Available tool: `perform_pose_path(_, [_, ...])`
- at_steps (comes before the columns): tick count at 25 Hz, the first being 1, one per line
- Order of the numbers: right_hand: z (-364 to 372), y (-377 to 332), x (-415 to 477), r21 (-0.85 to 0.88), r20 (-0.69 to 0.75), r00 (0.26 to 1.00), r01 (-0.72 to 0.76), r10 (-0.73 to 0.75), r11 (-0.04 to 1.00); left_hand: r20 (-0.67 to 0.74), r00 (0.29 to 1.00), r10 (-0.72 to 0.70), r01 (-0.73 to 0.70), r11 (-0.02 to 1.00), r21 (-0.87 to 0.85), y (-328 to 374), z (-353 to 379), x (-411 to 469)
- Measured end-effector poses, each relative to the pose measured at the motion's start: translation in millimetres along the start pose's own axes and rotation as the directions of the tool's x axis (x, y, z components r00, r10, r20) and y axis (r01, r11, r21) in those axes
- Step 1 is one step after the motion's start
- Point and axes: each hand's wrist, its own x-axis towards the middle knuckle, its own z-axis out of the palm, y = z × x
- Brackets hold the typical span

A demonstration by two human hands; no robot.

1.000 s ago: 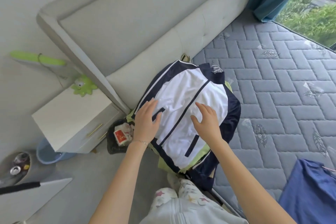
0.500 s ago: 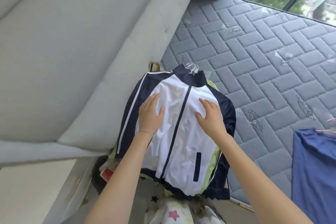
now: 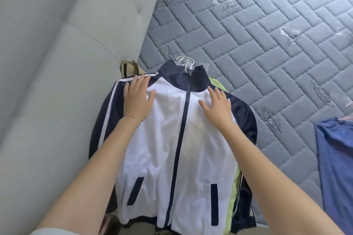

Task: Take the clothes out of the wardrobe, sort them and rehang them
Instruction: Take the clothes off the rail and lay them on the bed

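jacket [image 3: 172,139], white with a navy collar, sleeves and zip, is lying front up at the corner of the mattress [image 3: 267,34], just beside the grey padded headboard [image 3: 66,44]. its long axis is running from the person outward: the collar is pointing away across the mattress and the hem is hanging nearest the person, over the mattress edge. the zip is sitting closed along that axis, with two navy pocket slits, one on each side of it.

both hands are lying flat on the chest of the jacket, fingers straight and spread, gripping nothing. the left hand [image 3: 137,99], with one thin bracelet [image 3: 134,117] at the wrist, is pressing on the shoulder by the headboard; the right hand [image 3: 217,107] is pressing on the other side of the zip.

white hanger hooks [image 3: 185,62] are sticking out past the collar, several bunched together, too tangled to count. one lime-green garment [image 3: 234,187] is showing under the jacket's right edge. one blue garment [image 3: 336,158] is lying apart on the mattress, at the right.
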Motion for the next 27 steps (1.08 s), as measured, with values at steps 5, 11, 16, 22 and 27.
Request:
perform_pose_path(5, [15,11,32,-0.035,0.014,1.000,-0.014,0.015,0.999,0.057,0.998,-0.041,0.033,0.990,0.135,-13,23,49])
perform_pose_path(11, [18,14,39,-0.066,-0.062,0.998,0.002,-0.006,0.998,-0.083,0.996,-0.019,0.031,0.990,0.138,-14,16,54])
perform_pose_path(16, [2,10,23,0.136,-0.175,0.983,0.077,-0.052,0.988,-0.119,0.993,0.021,-0.017,0.999,0.034,-16,-5,27])
perform_pose_path(22, [-44,-7,-51,0.349,-0.170,0.984,0.117,-0.060,0.930,-0.134,0.991,0.012,-0.035,0.985,-0.168,-2,-64,-44])
perform_pose_path(27, [-80,-20,-139,0.445,-0.202,0.979,0.086,0.006,0.891,-0.117,0.993,-0.016,-0.009,0.977,-0.212,26,-121,-114])
